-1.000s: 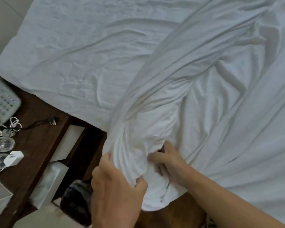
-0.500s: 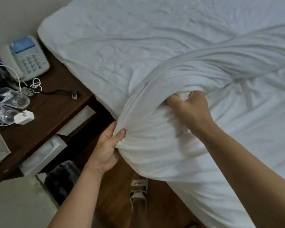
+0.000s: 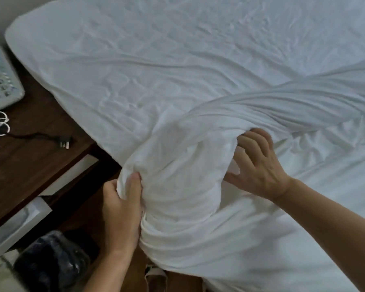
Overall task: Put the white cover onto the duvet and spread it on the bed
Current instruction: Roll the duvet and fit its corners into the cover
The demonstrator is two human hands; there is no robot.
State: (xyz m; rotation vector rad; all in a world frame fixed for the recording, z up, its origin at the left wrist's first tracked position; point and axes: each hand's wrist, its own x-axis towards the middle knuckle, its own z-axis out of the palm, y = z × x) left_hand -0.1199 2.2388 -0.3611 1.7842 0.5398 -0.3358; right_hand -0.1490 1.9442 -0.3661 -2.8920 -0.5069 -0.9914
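Cover (image 3: 177, 171) bunched at near-left edge of bed (image 3: 135, 60), over what looks like a duvet corner; duvet itself not visible, all white cloth. Left hand (image 3: 122, 207) grips the bunched corner w/ thumb and fingers curled in. Right hand (image 3: 259, 165) has fingers hooked into a fold on the other side. Judgement: mid-stuffing, corner being seated; rest of cover twisted across bed, spreading not yet started.

The bunched duvet (image 3: 177, 165) lies on the bed (image 3: 135, 60), nightstand (image 3: 30, 157) left.
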